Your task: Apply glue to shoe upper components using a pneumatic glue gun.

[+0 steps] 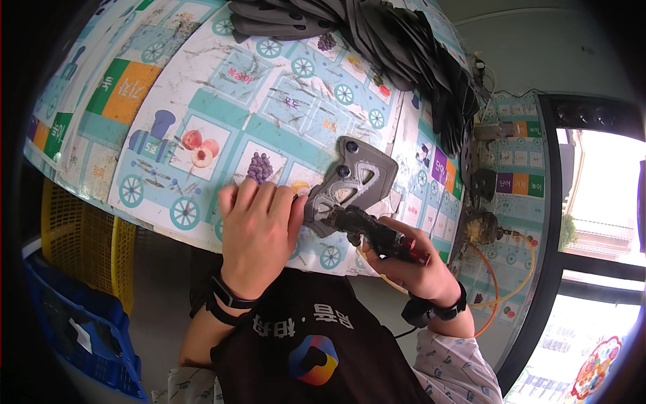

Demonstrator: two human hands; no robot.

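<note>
while the right hand (431, 273) grasps a black tool (373, 230) with a red end, right of the frame's centre, the left hand (257, 232) is palm down, with its thumb at the left edge of a grey flat piece (377, 161); i cannot tell if it grips this piece or only presses it. the piece is just right of the centre, above the printed table cover (222, 101). at the top lies a pile of dark grey pieces (387, 44); at the lower left is a yellow basket (122, 269).
</note>
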